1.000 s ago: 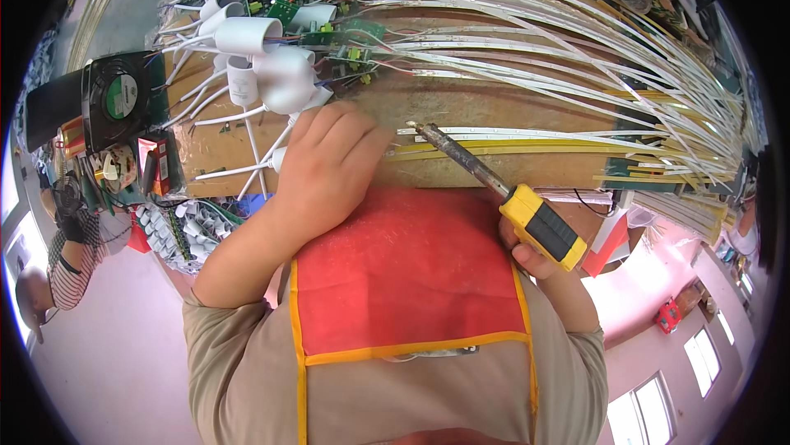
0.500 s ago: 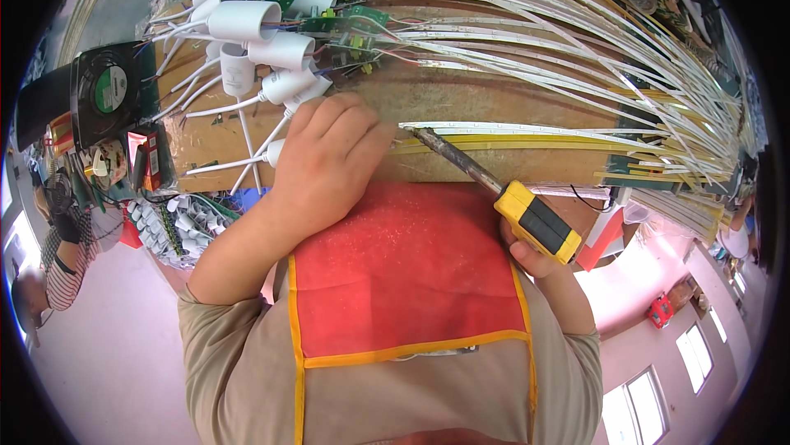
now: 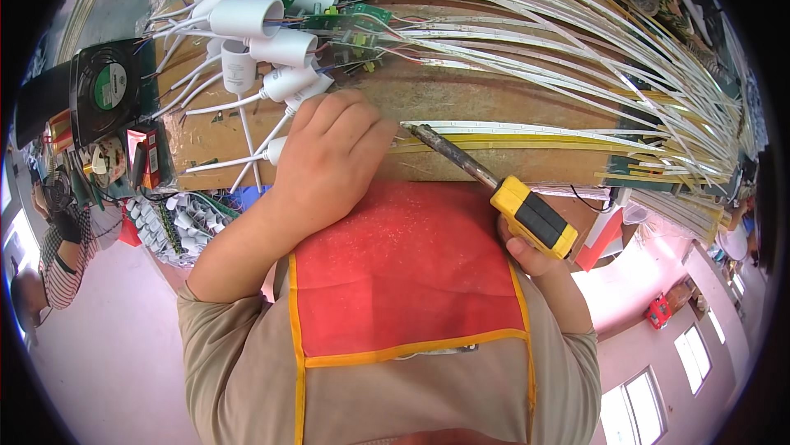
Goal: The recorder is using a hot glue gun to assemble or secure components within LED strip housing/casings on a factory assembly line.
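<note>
My left hand (image 3: 336, 153) is closed over the near edge of the workboard, fingers curled down; whatever they pinch is hidden beneath them. A white plastic cup-shaped lamp housing (image 3: 277, 149) with a white cable pokes out beside its wrist side. My right hand (image 3: 531, 254) grips a soldering iron (image 3: 536, 216) with a yellow and black handle and a dark metal barrel. Its tip points up and left, close to the left hand's fingertips and the end of a white LED strip (image 3: 494, 128). Whether tip and strip touch, I cannot tell.
Several white housings (image 3: 245, 17) and green circuit boards (image 3: 366, 13) lie at the far left of the brown board (image 3: 469, 99). Wired LED strips (image 3: 527, 36) fan out rightward. A black fan (image 3: 107, 89) stands left. A person (image 3: 62, 251) sits at the far left.
The soldering iron and my right hand have shifted slightly up and to the left. My left hand stays almost in place.
</note>
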`<state>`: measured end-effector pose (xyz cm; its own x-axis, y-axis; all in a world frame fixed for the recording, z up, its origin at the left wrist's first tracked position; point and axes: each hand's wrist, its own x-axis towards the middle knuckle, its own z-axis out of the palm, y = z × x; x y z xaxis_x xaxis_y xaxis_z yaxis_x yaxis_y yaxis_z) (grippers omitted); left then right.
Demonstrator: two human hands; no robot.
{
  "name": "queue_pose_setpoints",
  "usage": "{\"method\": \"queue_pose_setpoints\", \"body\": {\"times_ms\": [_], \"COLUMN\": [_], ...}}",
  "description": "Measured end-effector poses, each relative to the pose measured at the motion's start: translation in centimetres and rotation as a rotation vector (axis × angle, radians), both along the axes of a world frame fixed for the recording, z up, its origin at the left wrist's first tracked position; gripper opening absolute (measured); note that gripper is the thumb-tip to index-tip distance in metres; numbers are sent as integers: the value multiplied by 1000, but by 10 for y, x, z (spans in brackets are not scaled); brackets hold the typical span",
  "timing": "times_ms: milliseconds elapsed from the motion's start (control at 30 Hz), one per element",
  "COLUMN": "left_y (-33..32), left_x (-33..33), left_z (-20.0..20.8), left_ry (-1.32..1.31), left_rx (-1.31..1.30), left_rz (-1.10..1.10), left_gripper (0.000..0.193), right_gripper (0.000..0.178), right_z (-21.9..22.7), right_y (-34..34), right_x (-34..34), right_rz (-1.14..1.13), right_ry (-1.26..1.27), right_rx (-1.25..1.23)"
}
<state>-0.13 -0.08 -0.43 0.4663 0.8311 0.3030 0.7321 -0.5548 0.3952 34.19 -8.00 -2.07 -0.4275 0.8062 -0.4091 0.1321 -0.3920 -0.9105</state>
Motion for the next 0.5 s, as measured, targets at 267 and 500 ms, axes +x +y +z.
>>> {"method": "queue_pose_setpoints", "body": {"times_ms": [267,500], "left_y": [0,1], "left_x": [1,0], "left_z": [0,0], "left_ry": [3,4], "left_rx": [-2,-20], "left_rz": [3,0], "left_gripper": [29,29], "right_gripper": [53,19], "right_z": [-11,-2], "right_y": [-11,6], "right_x": [14,-2], "right_rz": [39,6], "right_ry": [-8,16], "right_rx": [40,240]}}
